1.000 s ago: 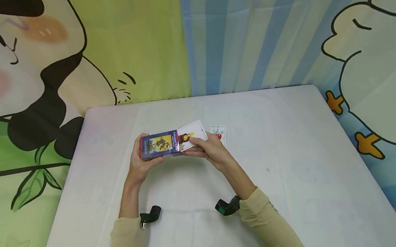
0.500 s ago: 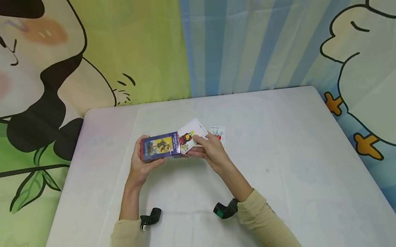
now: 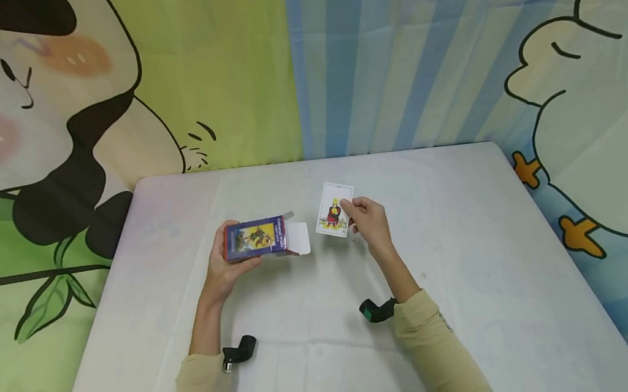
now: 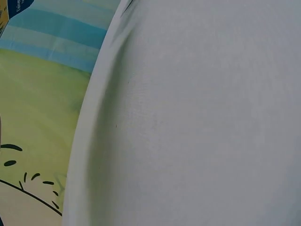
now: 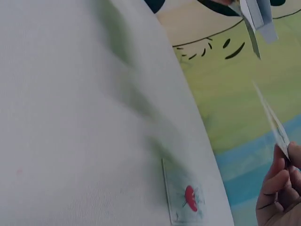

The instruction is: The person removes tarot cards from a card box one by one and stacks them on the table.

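Note:
In the head view my left hand point(image 3: 223, 266) grips a blue tarot card box point(image 3: 256, 238) by its left end. The box's white flap point(image 3: 298, 239) sticks out to the right. My right hand point(image 3: 373, 223) pinches a white-bordered tarot card point(image 3: 330, 207) with a figure in red and black, apart from the box. The right wrist view shows the held card point(image 5: 275, 123) nearly edge-on; whether it is single I cannot tell. Beneath it, a card with a red shape point(image 5: 190, 197) lies on the table, mostly hidden in the head view. My left hand is barely seen in the left wrist view.
The table point(image 3: 494, 305) has a white cloth over it. Cartoon-printed curtains point(image 3: 392, 60) hang behind and at both sides. A black wrist camera point(image 3: 240, 349) sits on the left forearm, and another wrist camera point(image 3: 377, 311) on the right.
My right hand has drawn the tarot card out of the box, moved it right and turned it upright, over the card on the table. My left hand with the box has hardly moved.

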Demonstrator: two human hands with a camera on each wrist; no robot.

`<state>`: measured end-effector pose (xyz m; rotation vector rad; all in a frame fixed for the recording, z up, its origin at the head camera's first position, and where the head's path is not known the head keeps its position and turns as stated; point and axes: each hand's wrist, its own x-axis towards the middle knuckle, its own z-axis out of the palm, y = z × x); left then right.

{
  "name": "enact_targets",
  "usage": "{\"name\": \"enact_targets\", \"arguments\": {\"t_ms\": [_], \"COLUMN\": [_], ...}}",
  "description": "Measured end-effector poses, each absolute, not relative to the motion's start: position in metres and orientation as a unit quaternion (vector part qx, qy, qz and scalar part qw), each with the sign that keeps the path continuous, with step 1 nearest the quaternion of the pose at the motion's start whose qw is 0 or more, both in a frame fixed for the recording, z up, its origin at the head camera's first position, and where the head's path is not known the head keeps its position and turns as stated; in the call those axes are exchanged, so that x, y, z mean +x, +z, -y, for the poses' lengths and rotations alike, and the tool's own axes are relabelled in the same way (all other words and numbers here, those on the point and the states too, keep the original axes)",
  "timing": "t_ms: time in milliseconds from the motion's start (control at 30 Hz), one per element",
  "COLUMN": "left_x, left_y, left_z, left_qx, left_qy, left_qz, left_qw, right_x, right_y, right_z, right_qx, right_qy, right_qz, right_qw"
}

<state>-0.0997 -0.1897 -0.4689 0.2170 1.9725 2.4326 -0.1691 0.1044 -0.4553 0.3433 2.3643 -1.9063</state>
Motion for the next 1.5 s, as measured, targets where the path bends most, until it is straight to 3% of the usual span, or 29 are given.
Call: {"name": "enact_targets", "arguments": {"t_ms": [333, 800, 1500], "left_x": [-0.099, -0.099, -0.1], "left_y": [-0.474, -0.478, -0.476], "left_z": [0.191, 0.193, 0.192], "left_qx": [0.06, 0.054, 0.06], "left_qy": [0.755, 0.741, 0.742], "left_qz": [-0.653, -0.669, -0.667], "left_qw": [0.014, 0.006, 0.005], "right_x": [-0.178, -0.192, -0.192], "right_y": [-0.477, -0.507, -0.512], "right_z": [-0.131, -0.136, -0.131], "right_qx": [0.096, 0.117, 0.107], "right_qy": [-0.515, -0.496, -0.485], "right_qz": [-0.85, -0.857, -0.865], "right_qw": [0.057, 0.07, 0.069]}}
